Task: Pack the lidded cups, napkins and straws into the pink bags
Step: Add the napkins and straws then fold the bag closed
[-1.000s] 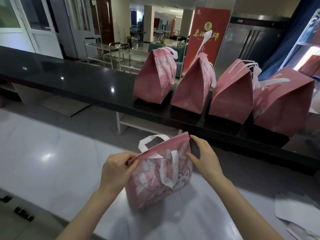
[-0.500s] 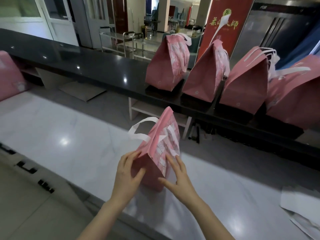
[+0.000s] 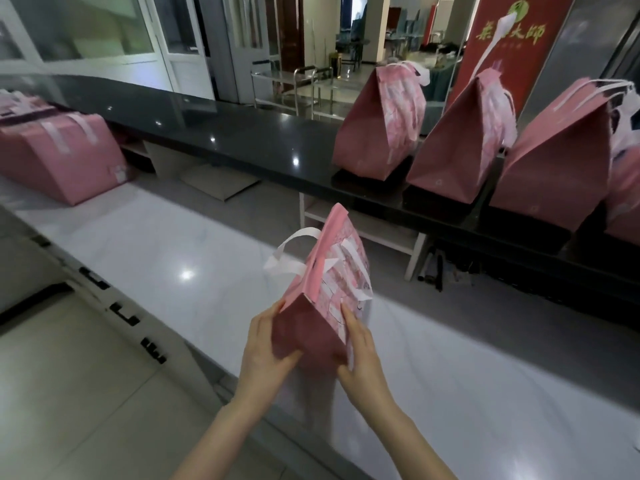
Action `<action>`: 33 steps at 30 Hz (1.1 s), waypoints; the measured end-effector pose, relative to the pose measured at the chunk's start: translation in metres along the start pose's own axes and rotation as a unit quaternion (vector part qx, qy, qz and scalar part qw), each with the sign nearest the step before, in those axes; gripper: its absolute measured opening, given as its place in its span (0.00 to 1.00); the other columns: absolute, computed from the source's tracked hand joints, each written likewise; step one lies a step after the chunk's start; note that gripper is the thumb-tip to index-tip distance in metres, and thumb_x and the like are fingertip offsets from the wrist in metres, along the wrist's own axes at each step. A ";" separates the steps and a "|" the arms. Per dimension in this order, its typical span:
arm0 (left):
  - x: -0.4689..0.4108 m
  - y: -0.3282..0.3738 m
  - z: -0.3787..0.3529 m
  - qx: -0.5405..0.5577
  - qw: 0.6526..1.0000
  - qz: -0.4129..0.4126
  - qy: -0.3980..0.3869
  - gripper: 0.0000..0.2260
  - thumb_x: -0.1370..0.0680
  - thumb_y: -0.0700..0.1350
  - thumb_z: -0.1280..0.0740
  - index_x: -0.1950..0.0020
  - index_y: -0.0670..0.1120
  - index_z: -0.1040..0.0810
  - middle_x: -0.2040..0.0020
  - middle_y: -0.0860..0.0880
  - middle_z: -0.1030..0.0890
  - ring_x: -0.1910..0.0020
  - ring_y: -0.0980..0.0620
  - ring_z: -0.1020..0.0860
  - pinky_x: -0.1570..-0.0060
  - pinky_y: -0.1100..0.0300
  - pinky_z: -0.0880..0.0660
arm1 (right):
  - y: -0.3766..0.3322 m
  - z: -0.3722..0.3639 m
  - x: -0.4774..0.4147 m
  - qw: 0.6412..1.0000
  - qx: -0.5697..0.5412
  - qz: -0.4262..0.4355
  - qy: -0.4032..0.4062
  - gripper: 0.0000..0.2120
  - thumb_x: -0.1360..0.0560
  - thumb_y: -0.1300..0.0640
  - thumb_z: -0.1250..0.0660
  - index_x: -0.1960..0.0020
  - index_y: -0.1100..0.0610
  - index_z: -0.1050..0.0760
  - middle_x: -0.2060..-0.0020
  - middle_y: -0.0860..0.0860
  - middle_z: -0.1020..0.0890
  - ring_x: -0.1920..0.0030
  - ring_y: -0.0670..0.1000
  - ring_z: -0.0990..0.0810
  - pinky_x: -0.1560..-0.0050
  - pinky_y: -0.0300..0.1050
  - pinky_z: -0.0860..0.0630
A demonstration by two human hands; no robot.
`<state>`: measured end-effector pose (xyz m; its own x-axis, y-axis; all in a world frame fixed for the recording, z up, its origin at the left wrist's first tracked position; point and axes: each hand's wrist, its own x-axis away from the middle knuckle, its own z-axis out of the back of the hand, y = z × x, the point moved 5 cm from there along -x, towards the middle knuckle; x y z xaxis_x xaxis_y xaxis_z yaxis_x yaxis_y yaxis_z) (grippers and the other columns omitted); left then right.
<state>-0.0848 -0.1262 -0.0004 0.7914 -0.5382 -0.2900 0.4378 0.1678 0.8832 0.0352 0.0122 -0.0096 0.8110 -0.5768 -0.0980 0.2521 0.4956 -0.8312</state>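
Note:
I hold a pink bag (image 3: 325, 292) with white handles and a printed front just above the white counter (image 3: 166, 244), its closed top tilted away from me. My left hand (image 3: 265, 355) grips its near left bottom corner. My right hand (image 3: 362, 355) grips the right bottom edge. Three closed pink bags (image 3: 377, 126) (image 3: 457, 140) (image 3: 557, 150) stand in a row on the black upper counter (image 3: 242, 133), with a further one cut off at the right edge. What the held bag contains is hidden. No cups, napkins or straws show.
A stack of flat pink bags (image 3: 59, 154) lies at the far left of the white counter. A red banner (image 3: 498, 39) stands behind the row of bags. Tiled floor (image 3: 69, 393) lies to my lower left, beside the counter edge.
The bag has been turned from facing me to end-on and lifted slightly. Both hands slid from its top corners down to its base. The view swung left, revealing the flat bags.

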 end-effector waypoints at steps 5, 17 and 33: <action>-0.021 0.011 0.056 -0.038 0.991 -0.048 0.117 0.45 0.37 0.34 0.20 0.30 0.65 0.36 0.38 0.60 0.30 0.39 0.60 0.27 0.42 0.56 0.25 | -0.063 -0.020 -0.028 0.997 -0.023 0.079 0.005 0.46 0.30 0.69 0.37 0.27 0.32 0.51 0.26 0.44 0.41 0.26 0.39 0.47 0.29 0.31 0.46; -0.216 0.039 0.142 0.012 0.970 -0.197 0.141 0.41 0.32 0.35 0.23 0.27 0.59 0.38 0.34 0.56 0.31 0.35 0.57 0.29 0.40 0.60 0.27 | -0.197 -0.027 -0.191 0.978 -0.016 0.161 0.135 0.50 0.31 0.71 0.30 0.27 0.32 0.51 0.30 0.47 0.37 0.29 0.46 0.38 0.30 0.48 0.34; -0.421 0.012 0.105 0.052 0.976 -0.207 -0.031 0.41 0.31 0.44 0.24 0.27 0.67 0.42 0.37 0.63 0.32 0.40 0.65 0.30 0.43 0.68 0.32 | -0.197 -0.009 -0.348 0.974 -0.003 0.028 0.225 0.45 0.32 0.69 0.36 0.24 0.39 0.49 0.36 0.50 0.30 0.35 0.48 0.30 0.35 0.42 0.32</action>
<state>-0.4573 0.0154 0.1709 0.5269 -0.5921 -0.6098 0.6664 -0.1575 0.7287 -0.3015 0.1095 0.1838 0.5099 -0.7757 -0.3718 0.2098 0.5313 -0.8208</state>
